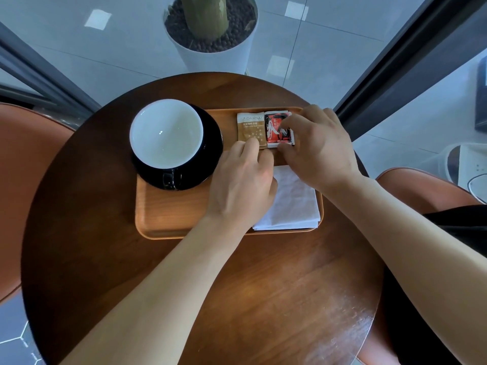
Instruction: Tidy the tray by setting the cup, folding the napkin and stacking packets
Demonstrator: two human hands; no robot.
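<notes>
evidently light and limp, the brown packet [250, 130] and red packet [278, 129] lie side by side at the tray's [168, 219] upper right; left hand [241, 185] fingers press the brown one's lower edge, right hand [319, 143] fingers pinch the red one's edges.

Single view, head-worn wide-angle camera: looks forward and steeply down, close above the round worktop [263, 299], which fills mid-frame; the near edge is cropped, floor showing beyond the far edge. No second view.
</notes>
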